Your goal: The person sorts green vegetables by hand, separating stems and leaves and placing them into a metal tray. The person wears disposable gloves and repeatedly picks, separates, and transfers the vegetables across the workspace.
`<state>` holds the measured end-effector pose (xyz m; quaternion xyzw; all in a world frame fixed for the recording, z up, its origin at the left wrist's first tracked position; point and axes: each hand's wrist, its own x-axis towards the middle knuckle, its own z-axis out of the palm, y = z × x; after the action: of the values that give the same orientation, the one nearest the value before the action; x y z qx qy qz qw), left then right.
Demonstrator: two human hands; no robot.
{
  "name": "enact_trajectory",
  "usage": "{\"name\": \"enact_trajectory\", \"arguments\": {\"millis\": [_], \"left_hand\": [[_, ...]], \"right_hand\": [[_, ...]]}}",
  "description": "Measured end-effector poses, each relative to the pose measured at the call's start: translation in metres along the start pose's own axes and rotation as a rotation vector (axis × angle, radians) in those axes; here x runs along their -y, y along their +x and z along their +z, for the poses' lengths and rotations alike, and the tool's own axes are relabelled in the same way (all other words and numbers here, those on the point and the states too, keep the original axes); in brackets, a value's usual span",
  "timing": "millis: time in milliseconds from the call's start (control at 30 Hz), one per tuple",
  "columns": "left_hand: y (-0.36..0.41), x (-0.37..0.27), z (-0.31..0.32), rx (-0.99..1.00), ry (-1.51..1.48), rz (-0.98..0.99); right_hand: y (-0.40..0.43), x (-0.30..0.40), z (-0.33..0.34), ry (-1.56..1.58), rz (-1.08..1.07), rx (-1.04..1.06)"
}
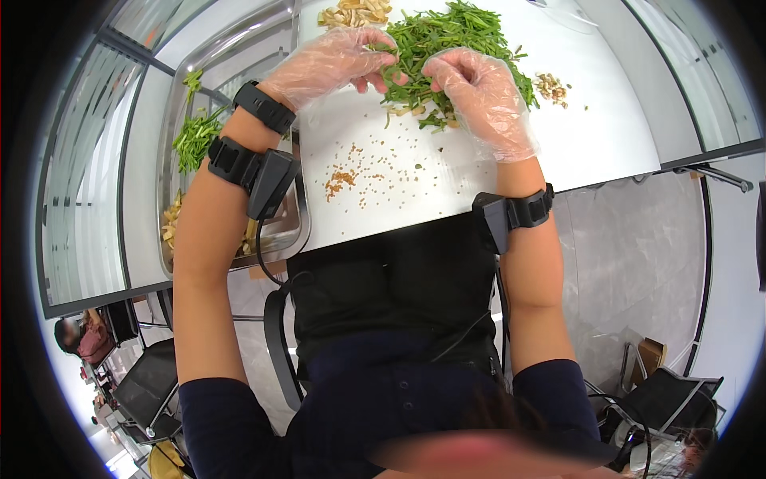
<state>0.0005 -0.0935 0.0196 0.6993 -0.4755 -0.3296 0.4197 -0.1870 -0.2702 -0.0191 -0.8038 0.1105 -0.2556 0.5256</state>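
A heap of cut green stems and leaves [443,36] lies on the white table [395,221] in front of me. At its left side is my left hand [341,63], in a clear plastic glove, with a green leafy piece between thumb and fingers. My right hand [479,90], gloved the same way, is over the heap's near right part, its thumb and forefinger curled together; whether anything is between them is hidden. Pale yellowish slices [355,12] lie beyond my left hand. Small brown seeds or grains [341,179] are scattered nearer to me.
A steel tray [304,203] at the left, partly under my left forearm, holds cut green stems [194,141] and yellowish pieces [172,220] in separate piles. Small pale, nut-like pieces [552,90] lie right of the heap. Black chairs [146,383] and a person [93,338] are behind at the left.
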Motion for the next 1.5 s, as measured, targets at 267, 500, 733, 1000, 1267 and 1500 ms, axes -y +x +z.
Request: {"name": "enact_trajectory", "arguments": {"millis": [267,500,733,1000,1267,1500], "left_hand": [[-0.021,-0.012,-0.006,-0.024,-0.143,-0.068],[-0.097,-0.014,-0.05,-0.256,0.202,-0.259],[-0.125,0.002,-0.074,-0.322,0.364,-0.404],[-0.12,0.0,-0.066,-0.422,0.421,-0.262],[-0.125,-0.012,-0.043,-0.502,0.401,-0.128],[-0.127,-0.015,-0.017,-0.485,0.396,-0.106]], "right_hand": [[0.001,-0.002,0.0,0.003,0.0,-0.02],[-0.001,-0.003,-0.004,-0.068,-0.035,0.014],[0.0,-0.003,0.0,-0.013,-0.005,-0.021],[0.0,0.0,-0.003,-0.031,0.015,-0.028],[0.001,-0.008,-0.001,0.025,-0.045,-0.097],[0.002,-0.013,-0.002,-0.027,-0.061,-0.158]]}}
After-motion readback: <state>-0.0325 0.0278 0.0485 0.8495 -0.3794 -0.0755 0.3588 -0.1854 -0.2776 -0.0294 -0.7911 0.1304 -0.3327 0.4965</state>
